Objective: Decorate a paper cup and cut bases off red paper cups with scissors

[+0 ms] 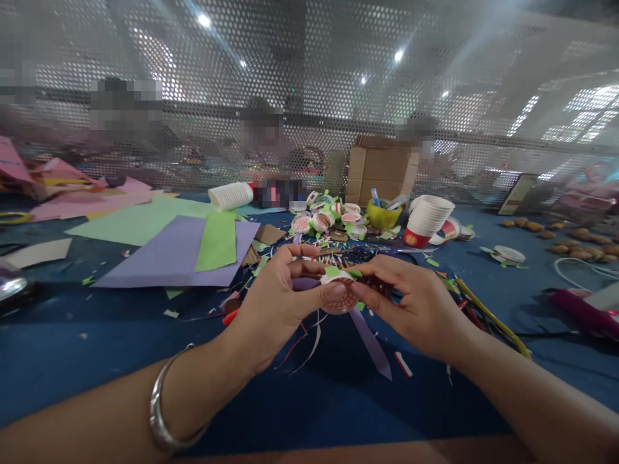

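Observation:
My left hand (273,303) is closed on a small cut-off paper cup base (342,301), its thumb across the red-patterned round face. A green paper piece (333,272) sticks up at its white rim. From the other side, my right hand (416,299) pinches the same cup base at its edge, by a small green paper tab (355,273). Both hands hold it above the blue table (348,412). Beneath it lies a purple paper strip (372,348), its end pointed. Behind the hands is a pile of similar cup bases (322,219) with green tabs.
Purple paper (164,258) with a green strip (217,241) lies left. Stacked paper cups (428,219) and a yellow bowl (384,214) stand behind. Paper scraps surround the hands. A yellow-handled tool (493,316) and a magenta-and-white tool (580,312) with a cord lie right, near walnuts (573,248).

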A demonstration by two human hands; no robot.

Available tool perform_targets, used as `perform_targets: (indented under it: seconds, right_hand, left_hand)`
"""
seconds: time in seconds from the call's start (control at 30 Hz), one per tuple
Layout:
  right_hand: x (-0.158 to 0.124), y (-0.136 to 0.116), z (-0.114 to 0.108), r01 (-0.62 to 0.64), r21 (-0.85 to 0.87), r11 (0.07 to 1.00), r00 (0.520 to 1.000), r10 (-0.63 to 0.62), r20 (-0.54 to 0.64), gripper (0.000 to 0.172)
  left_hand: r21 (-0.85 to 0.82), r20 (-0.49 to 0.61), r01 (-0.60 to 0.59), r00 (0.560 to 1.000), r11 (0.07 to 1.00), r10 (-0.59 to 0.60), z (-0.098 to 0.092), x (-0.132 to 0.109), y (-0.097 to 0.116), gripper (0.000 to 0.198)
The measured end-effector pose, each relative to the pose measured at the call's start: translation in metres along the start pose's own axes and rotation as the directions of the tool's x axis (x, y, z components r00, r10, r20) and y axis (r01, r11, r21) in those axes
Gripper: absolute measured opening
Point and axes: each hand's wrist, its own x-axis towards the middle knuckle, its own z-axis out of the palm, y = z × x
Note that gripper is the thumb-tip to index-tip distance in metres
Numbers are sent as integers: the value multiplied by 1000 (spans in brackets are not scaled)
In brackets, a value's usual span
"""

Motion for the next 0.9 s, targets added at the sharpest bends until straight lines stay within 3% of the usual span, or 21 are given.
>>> perform_targets:
  seconds: [0.2, 0.43, 0.77, 0.9]
  right_hand:
    - [0, 1, 0, -5, -4, 1000, 1000, 5, 3, 16]
    - [0, -1, -1, -16, -2, 1000, 999, 16, 36, 17]
    - [-1, -1, -3, 4, 11, 1000, 998, -5, 55, 13]
    - [0, -2, -3, 20, -2, 1000, 998, -19, 54, 14]
  left_hand:
    - [202, 16, -225, 974, 953, 226, -2, 0, 0, 56]
    - [403, 94, -446, 889, 799, 449, -5, -1, -1, 39]
    - [546, 193, -501, 855, 671, 481, -7, -4, 3, 23]
    - [571, 199, -506, 849, 647, 489, -9, -4, 2, 26]
